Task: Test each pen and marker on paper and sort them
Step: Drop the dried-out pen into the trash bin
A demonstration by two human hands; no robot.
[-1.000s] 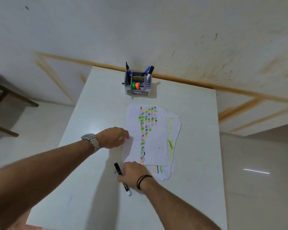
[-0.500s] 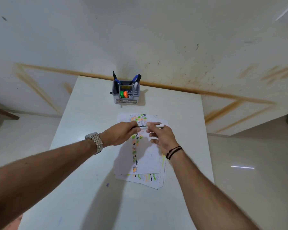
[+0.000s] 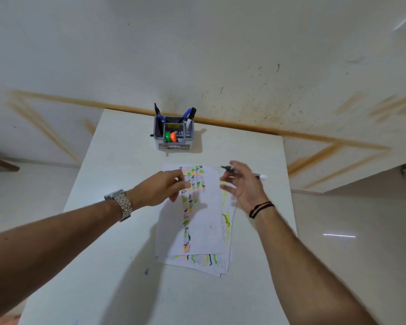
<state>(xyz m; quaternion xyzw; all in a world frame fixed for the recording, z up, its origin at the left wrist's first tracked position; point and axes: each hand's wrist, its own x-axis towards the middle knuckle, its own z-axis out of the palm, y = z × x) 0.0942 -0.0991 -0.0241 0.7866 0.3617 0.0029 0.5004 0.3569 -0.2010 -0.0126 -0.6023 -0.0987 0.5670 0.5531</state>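
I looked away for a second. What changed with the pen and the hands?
The right hand lifted the pen off the table, both hands pulled it apart, and the left hand now pinches the cap. Paper stack and organizer stayed put.

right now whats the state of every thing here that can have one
marker: uncapped, held in the right hand
left hand: above the paper, fingers curled; a cap in it cannot be made out
paper stack: flat on the table, top sheet covered with test marks
organizer: upright, holding pens and highlighters
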